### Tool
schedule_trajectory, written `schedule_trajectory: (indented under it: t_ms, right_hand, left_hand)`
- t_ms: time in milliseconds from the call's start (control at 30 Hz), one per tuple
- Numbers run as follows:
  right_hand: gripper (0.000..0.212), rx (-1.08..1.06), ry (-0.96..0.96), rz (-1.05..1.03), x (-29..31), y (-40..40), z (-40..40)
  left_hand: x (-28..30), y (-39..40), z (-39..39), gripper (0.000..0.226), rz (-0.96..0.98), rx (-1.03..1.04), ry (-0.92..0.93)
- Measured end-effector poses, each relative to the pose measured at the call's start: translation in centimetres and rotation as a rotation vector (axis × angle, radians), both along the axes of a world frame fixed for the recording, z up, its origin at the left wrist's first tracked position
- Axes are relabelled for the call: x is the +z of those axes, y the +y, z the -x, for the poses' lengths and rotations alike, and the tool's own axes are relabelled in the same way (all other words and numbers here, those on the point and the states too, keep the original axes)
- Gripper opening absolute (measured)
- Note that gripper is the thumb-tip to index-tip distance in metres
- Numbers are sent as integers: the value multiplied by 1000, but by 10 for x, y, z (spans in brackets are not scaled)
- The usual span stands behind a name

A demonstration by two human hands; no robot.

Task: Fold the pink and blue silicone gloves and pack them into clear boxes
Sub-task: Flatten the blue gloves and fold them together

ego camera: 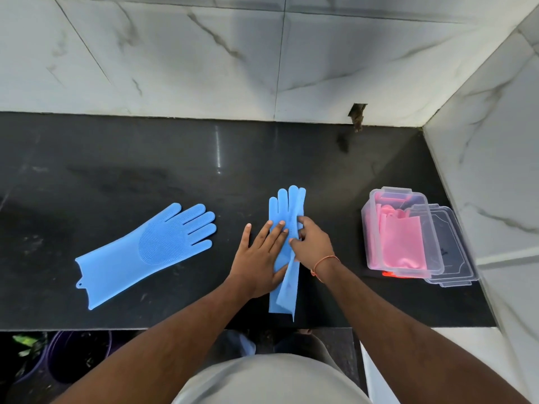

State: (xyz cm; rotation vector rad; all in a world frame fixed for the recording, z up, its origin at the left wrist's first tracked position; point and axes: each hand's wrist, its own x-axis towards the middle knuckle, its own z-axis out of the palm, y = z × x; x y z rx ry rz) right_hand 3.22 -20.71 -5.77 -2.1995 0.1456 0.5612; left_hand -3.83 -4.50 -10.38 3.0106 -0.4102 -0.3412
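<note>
A blue silicone glove (287, 208) lies lengthwise on the black counter, folded along its length into a narrow strip with its fingers pointing away from me. My left hand (258, 255) presses flat on its left side with straight fingers. My right hand (313, 246) pinches the folded-over right edge of this glove. A second blue glove (145, 252) lies flat and unfolded to the left, palm ridges up. On the right, a clear box (370, 225) holds folded pink gloves (404, 243).
Clear lids or boxes (455, 252) are stacked beside and under the filled box, near the marble side wall (495, 170). The black counter (175, 170) ends at a front edge close to my body. Buckets (75, 354) stand below at the left.
</note>
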Motion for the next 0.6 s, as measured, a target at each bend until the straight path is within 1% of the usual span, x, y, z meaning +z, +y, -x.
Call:
schedule_trajectory:
  t_ms: [100, 167, 267, 300, 333, 367, 400, 433, 500, 533, 600]
  right_hand:
    - [52, 94, -2, -128, 11, 31, 6]
    - [48, 107, 35, -278, 20, 52, 11]
    - [43, 24, 202, -635, 32, 70, 15]
    - [41, -29, 248, -724, 34, 71, 15]
    - [40, -91, 276, -765, 33, 70, 14]
    - [38, -163, 290, -764, 32, 67, 14]
    - [36, -233, 280, -708, 29, 62, 13]
    - [33, -280, 246, -597, 24, 57, 12]
    - [27, -307, 173, -341, 12, 44, 10]
    - [25, -308, 152, -256, 8, 38, 10]
    - [26, -281, 114, -157, 2, 26, 11]
  left_hand:
    - [5, 16, 7, 89, -15, 10, 4]
    - [8, 31, 15, 87, -32, 48, 9]
    - [13, 53, 21, 85, -9, 209, 16]
    - [16, 59, 22, 85, 27, 272, 6]
    - [18, 63, 21, 86, 72, 320, -9]
    - [19, 66, 21, 88, 114, 346, -21]
    - [20, 67, 20, 89, 145, 353, -25]
    - [20, 68, 20, 89, 168, 348, -21]
    - [18, 67, 19, 85, 197, 310, 5]
    - [16, 65, 17, 83, 201, 282, 25]
    - [13, 58, 14, 81, 190, 232, 58]
